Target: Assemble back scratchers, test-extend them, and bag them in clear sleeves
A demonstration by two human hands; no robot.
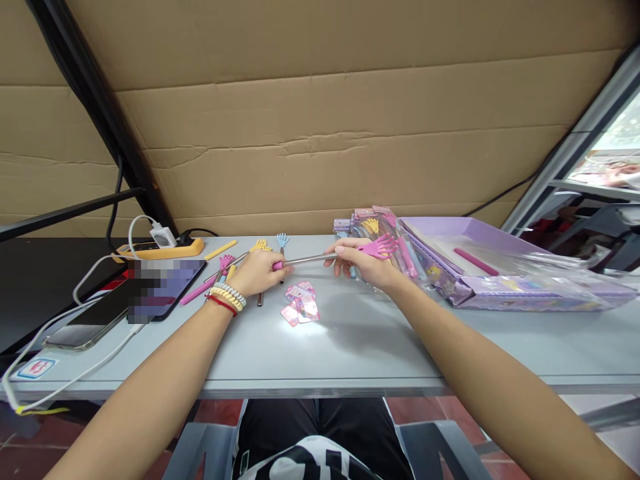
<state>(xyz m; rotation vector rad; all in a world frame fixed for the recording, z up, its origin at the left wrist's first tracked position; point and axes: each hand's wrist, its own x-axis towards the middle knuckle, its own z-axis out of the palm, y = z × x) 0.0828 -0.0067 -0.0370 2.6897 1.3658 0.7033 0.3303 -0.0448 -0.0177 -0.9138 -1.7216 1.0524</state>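
A pink telescopic back scratcher [315, 259] stretches between my hands, its metal rod drawn out. My left hand [256, 270], with bracelets at the wrist, is closed round its pink handle end. Near the hand-shaped head, my right hand [357, 259] pinches the rod between thumb and fingers. Just below lie several small pink printed cards [301, 303]. Beside and behind my left hand are more back scratchers: a blue one [283, 240], a yellow one [261, 245] and a pink one [227, 262]. My left hand partly hides some of them.
Bagged back scratchers [371, 225] lie behind my right hand. A purple box [530, 302] with clear plastic and a pink handle stands to the right. On the left are two phones [95, 320], white cables and a yellow power strip [193, 249]. A cardboard wall [320, 147] rises behind.
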